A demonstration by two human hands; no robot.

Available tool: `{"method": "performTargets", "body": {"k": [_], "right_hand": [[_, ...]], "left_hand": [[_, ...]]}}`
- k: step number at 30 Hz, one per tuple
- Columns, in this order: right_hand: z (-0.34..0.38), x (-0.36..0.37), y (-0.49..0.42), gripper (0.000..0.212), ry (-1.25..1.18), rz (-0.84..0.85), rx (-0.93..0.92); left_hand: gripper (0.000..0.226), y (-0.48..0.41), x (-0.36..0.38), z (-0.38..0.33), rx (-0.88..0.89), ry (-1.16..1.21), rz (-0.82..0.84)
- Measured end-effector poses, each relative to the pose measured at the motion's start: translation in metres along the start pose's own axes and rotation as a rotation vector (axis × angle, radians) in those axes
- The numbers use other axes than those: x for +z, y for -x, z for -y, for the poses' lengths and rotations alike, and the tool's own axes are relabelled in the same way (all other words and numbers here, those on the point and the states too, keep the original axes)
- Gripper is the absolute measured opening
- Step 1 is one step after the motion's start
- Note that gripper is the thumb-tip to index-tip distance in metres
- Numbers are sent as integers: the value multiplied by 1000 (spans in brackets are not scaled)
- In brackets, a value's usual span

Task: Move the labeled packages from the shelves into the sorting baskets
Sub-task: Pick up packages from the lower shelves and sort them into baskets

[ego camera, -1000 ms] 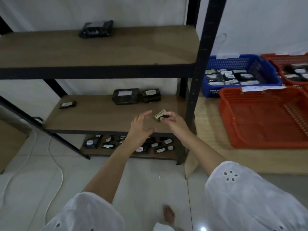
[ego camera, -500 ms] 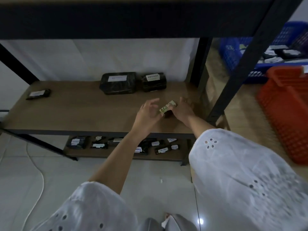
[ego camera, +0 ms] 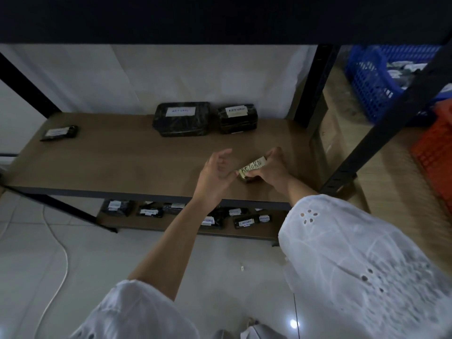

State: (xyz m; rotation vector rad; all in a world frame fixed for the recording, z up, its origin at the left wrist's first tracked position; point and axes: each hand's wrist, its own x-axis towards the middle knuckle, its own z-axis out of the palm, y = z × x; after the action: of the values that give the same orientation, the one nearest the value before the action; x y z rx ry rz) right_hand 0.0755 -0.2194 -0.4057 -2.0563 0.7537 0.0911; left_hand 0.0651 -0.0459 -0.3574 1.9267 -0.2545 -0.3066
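Note:
My right hand (ego camera: 271, 171) grips a small dark package (ego camera: 252, 167) whose label reads RETURN, just above the middle shelf (ego camera: 127, 162) near its right front. My left hand (ego camera: 216, 173) hovers beside it with relaxed fingers, its thumb touching the package's left end. At the back of the shelf lie a large black package (ego camera: 182, 118) and a smaller one (ego camera: 237, 118), both labeled RETURN. A flat labeled package (ego camera: 58, 133) lies at the far left. Several small labeled packages (ego camera: 252, 220) sit on the bottom shelf.
A blue basket (ego camera: 367, 86) with packages in it stands at the upper right, behind a black shelf post (ego camera: 381, 133). A red basket (ego camera: 435, 152) lies at the right edge on a woven mat. The upper shelf's dark edge (ego camera: 220, 18) spans the top. A white cable (ego camera: 61, 260) runs across the tiled floor.
My view has dropped and moved closer under the upper shelf. Both hands with the small package have lowered toward the middle shelf's right front.

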Motion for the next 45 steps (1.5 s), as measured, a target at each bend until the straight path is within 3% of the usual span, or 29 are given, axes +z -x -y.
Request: {"method": "performTargets", "body": {"k": [3, 8, 12, 19, 24, 33, 42, 45], "right_hand": [[7, -4, 5, 80, -91, 2, 55], [30, -18, 22, 35, -434, 156, 144], [61, -15, 39, 40, -668, 201, 192], [119, 48, 74, 35, -778, 300, 289], [168, 127, 100, 11, -899, 262, 294], [257, 255, 130, 12, -978, 160, 295], [286, 341, 107, 19, -942, 189, 225], [284, 361, 89, 9, -926, 159, 225]], "left_hand": [[48, -1, 1, -6, -5, 20, 1], [49, 4, -9, -27, -19, 56, -4], [51, 6, -36, -40, -20, 94, -38], [47, 10, -115, -21, -14, 129, -103], [45, 18, -202, 18, -24, 127, -105], [43, 7, -355, 78, -45, 58, -78], [38, -39, -421, 153, -154, -13, -160], [32, -63, -434, 181, -247, -20, -229]]}}
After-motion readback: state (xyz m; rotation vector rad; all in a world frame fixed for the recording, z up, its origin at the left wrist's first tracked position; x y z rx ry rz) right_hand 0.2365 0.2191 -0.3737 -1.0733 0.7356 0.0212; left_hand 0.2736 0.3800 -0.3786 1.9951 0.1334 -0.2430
